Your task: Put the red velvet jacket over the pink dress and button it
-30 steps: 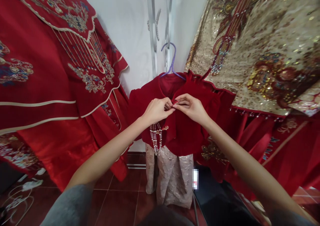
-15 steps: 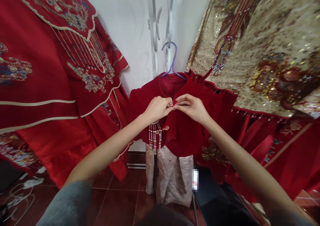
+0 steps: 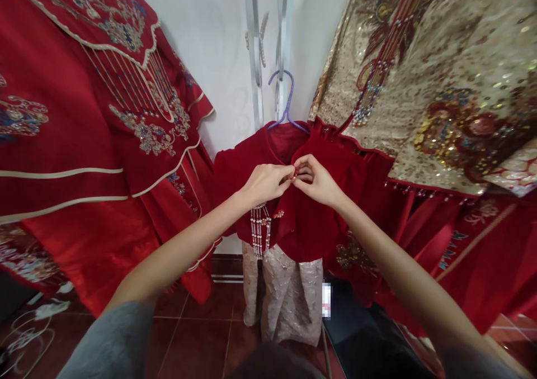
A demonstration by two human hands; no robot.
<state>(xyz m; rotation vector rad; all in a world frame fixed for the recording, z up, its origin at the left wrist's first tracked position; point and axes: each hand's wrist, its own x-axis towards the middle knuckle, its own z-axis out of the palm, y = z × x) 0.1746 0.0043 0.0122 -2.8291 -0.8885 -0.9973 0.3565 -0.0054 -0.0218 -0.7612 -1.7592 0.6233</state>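
Note:
A red velvet jacket (image 3: 314,228) hangs from a purple hanger (image 3: 287,96), its collar parted at the top. At its front opening, both hands meet over a small red frog button (image 3: 295,173). My left hand (image 3: 268,182) pinches the button from the left, thumb and fingers pressed together. My right hand (image 3: 316,180) pinches at the same spot from the right, its fingers curled. Fingertips hide most of the button. Lower on the jacket front shows another ornate button (image 3: 278,214), beside a beaded tassel (image 3: 260,231). Pale patterned trousers (image 3: 289,295) hang beneath.
Red embroidered garments (image 3: 75,144) hang close on the left. On the right hangs a gold sequined garment (image 3: 440,88) above red skirts. A metal rack (image 3: 254,49) stands against the white wall. White cables (image 3: 29,334) lie on the tiled floor (image 3: 205,334), and a black object (image 3: 361,334) is at lower right.
The right hand's fingers have curled and shifted slightly at the button, while the left hand keeps its pinch. The whole view has moved a little.

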